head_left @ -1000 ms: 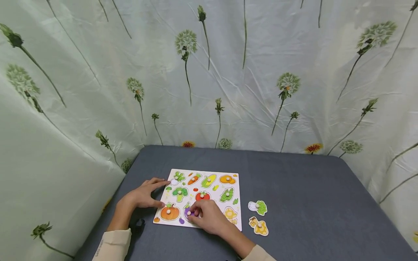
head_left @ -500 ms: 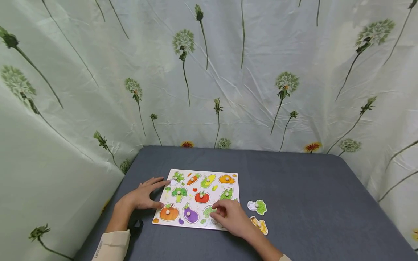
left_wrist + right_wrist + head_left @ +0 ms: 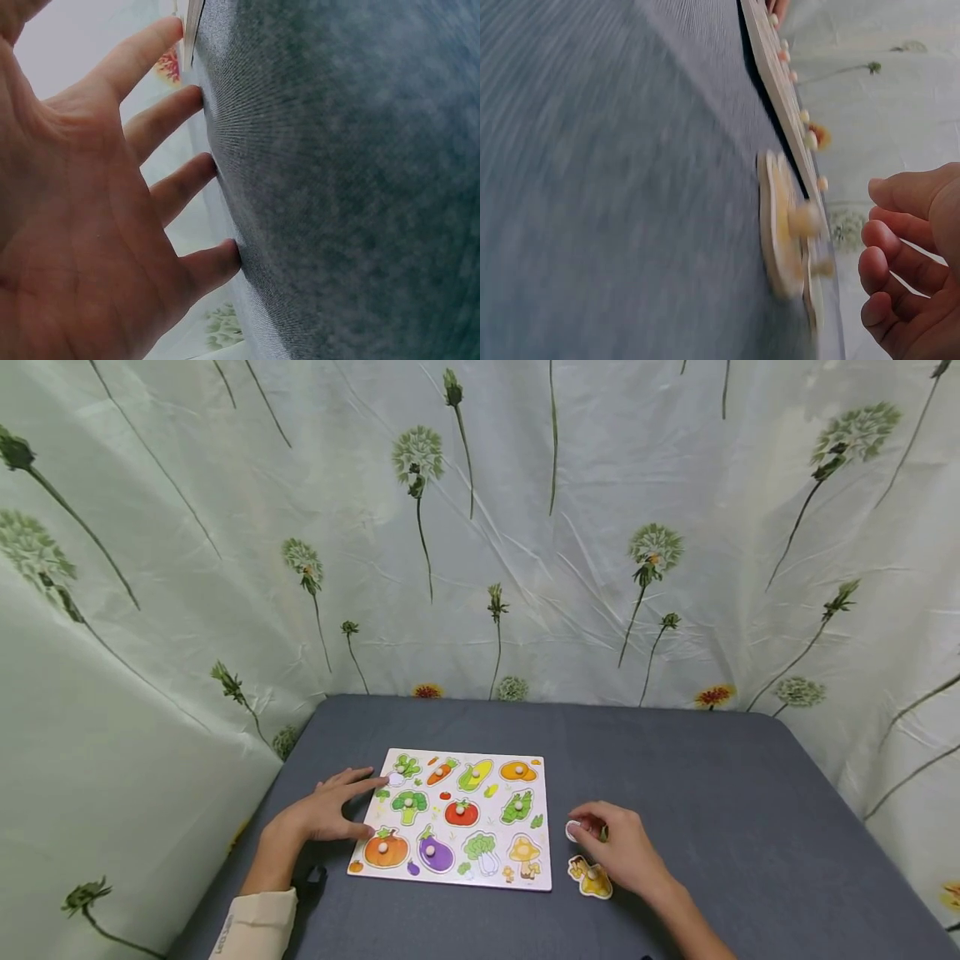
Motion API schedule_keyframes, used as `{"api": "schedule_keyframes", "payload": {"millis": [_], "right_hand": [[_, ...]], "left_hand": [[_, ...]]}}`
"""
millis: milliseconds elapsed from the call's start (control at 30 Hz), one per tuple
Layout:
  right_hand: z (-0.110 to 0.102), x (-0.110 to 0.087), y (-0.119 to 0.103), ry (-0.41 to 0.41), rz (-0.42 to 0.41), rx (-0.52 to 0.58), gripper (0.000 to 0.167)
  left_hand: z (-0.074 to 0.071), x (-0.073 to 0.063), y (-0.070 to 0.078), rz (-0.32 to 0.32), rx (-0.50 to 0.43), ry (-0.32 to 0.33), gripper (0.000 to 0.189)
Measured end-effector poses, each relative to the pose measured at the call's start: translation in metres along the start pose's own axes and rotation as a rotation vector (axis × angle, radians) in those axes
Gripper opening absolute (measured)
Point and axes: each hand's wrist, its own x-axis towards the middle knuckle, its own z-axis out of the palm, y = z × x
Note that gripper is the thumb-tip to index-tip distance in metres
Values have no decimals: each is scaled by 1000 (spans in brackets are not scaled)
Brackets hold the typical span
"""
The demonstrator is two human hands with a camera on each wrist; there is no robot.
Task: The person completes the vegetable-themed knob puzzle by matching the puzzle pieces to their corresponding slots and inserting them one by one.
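A white wooden peg puzzle board (image 3: 491,820) with vegetable pieces lies on the table. My left hand (image 3: 330,810) rests at its left side, thumb and index finger touching the edge; in the left wrist view its fingers are spread. To the right of the board, my right hand (image 3: 618,843) is over the bok choy piece (image 3: 573,831), largely covering it. The right wrist view shows that hand's loosely bent fingers (image 3: 885,240) apart from the pieces' knobs. Just nearer lies a yellow mushroom piece (image 3: 594,880) with a round knob.
On the board, the bok choy recess (image 3: 482,853) and the mushroom recess (image 3: 525,856) hold no knobbed pieces. A dark grey cloth covers the table (image 3: 697,793). A dandelion-print curtain (image 3: 525,527) hangs behind and at the sides.
My right hand has moved right, from the eggplant piece across the board to the loose bok choy piece. The left hand stays at the board's edge.
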Motion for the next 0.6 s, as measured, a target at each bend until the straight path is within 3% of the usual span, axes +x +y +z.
{"api": "schedule_keyframes", "payload": {"millis": [200,600], "right_hand": [[-7,-8,16,76,-75,-28,14],[-12,-15,28,89,-72,-50,14]], "left_hand": [[0,0,-1,-5,-2,-3,93],[-1,0,0,-2,-5,-6,93]]}}
